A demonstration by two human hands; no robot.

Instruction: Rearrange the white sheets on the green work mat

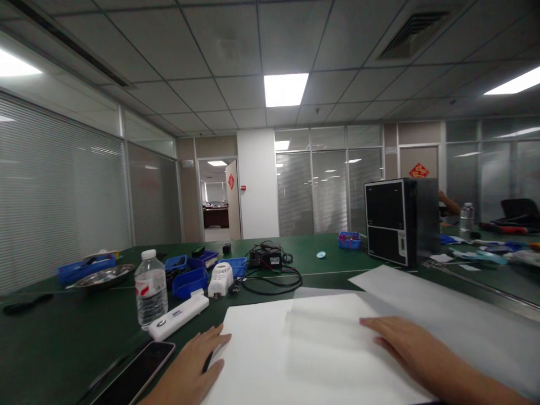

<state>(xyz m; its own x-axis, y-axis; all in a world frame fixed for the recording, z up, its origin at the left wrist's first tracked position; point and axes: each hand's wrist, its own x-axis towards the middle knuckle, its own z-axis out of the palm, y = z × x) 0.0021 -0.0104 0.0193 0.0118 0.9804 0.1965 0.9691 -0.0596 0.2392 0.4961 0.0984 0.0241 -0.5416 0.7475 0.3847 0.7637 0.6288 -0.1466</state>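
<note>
Both hands lie flat on a large white sheet of paper [295, 360] spread on the dark green table [63, 343] right in front of the person. The left hand [188, 371] rests at the sheet's left edge, its fingers [213, 340] loosely extended and a little apart, the thumb spread out below them; the fingertips touch the paper's edge, while the palm sits on the table beside it. Nothing is clasped in it. The right hand [405, 343] lies palm down on the right part of the sheet, fingers [373, 323] stretched out straight and close together, pressing on the paper and gripping nothing. A second, paler sheet [422, 304] lies under the right hand's side and runs off toward the right.

Just left of the left hand a black smartphone [137, 374] lies face up on the table. Beyond it sit a white oblong device [179, 316] and a clear water bottle [151, 288] with a white cap and red label, standing upright. Farther back are blue parts bins [189, 275], a metal dish [103, 275], a small white ribbed gadget [220, 279] and a tangle of black cable [272, 273]. A black computer case [399, 220] stands upright at the right, well apart from the hands. Behind it, another person's arm [448, 203] shows partly.
</note>
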